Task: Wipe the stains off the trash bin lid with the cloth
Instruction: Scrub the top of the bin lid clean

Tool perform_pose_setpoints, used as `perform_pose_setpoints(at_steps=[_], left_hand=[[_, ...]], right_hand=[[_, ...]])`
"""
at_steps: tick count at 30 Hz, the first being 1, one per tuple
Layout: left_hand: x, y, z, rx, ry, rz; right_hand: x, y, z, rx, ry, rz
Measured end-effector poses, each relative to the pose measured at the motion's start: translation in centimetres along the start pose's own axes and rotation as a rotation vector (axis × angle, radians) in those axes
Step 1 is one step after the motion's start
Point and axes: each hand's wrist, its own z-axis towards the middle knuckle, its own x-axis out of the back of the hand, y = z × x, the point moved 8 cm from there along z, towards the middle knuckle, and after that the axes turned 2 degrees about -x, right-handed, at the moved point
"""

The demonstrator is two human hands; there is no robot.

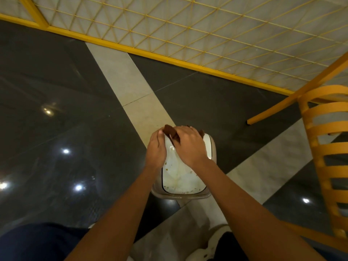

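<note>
Right hand (pixel 188 143) curled on brown cloth (pixel 170 131), left hand (pixel 156 147) pinching its edge, stained lid (pixel 178 178) beneath

- My left hand (pixel 156 149) reaches forward on a bare, nearly straight arm, fingers curled, thumb pinching at the far tip.
- My right hand (pixel 189 143) lies palm down just beside it, fingers bent and spread, pressing downward.
- Both forearms converge, wrists close together.
</note>
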Motion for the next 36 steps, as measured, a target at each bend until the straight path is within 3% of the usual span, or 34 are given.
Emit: perform_pose_setpoints(at_steps=[13,16,19,24,27,31,36], left_hand=[[0.0,-0.7,-0.1,-0.025,0.007,-0.019],[0.1,-0.6,-0.1,-0.039,0.023,-0.004],[0.2,-0.6,-0.2,-0.044,0.017,0.000],[0.1,-1.1,-0.7,0.026,0.019,-0.102],[0.0,-1.0,-0.8,0.056,0.023,-0.157],[-0.5,-1.1,-0.4,0.014,-0.006,-0.051],[-0.6,-1.3,-0.2,-0.024,-0.002,0.035]], right_hand=[[-1.4,-1.0,-0.2,-0.025,-0.042,-0.086],[0.2,0.8,-1.9,-0.009,0.084,-0.079],[2.1,4.6,-3.0,-0.164,0.251,-0.042],[1.7,8.5,-1.4,-0.449,0.127,0.206],[1.5,8.6,-2.8,-0.489,0.225,0.286],[1.6,8.2,-6.9,-0.476,0.392,0.326],[1.9,8.5,-5.8,-0.458,0.340,0.291]])
